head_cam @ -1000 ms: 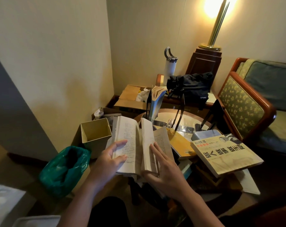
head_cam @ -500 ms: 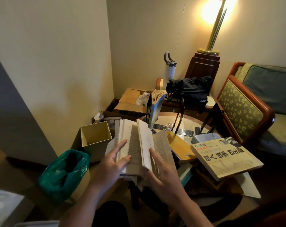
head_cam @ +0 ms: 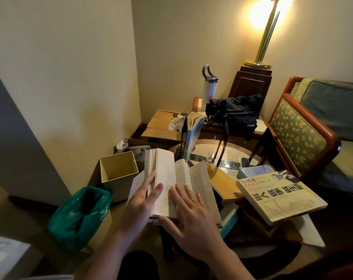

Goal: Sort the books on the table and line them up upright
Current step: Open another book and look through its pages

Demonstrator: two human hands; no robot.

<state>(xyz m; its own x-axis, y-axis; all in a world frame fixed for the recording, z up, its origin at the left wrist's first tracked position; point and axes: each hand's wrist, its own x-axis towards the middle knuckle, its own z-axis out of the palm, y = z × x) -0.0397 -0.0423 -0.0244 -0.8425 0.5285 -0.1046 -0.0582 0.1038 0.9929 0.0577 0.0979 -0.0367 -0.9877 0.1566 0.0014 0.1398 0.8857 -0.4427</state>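
Open book (head_cam: 199, 178) print, seemingly illegible.

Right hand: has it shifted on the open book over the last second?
Yes. The right hand slid left, away from the tan-covered book, and now lies flat on the open book's right page.

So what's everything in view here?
white-paged open book: one, white, table's near edge
blue-covered upright book: one, blue, behind it
yellow flat book: one, yellow, right of open book
tan black-lettered book: one, tan, atop right pile
round glass-topped table: one, brown rim, beneath books
cream square bin: one, cream, left of table
green plastic bag: one, green, beside bin
brown cardboard box: one, brown, by wall
white lidded flask: one, white, far back
black fabric bag: one, black, beside flask
brass lamp: one, lit, corner
green-cushioned wooden armchair: one, green, right
left hand: one, holds open book's left pages
right hand: one, fingers flat on right page
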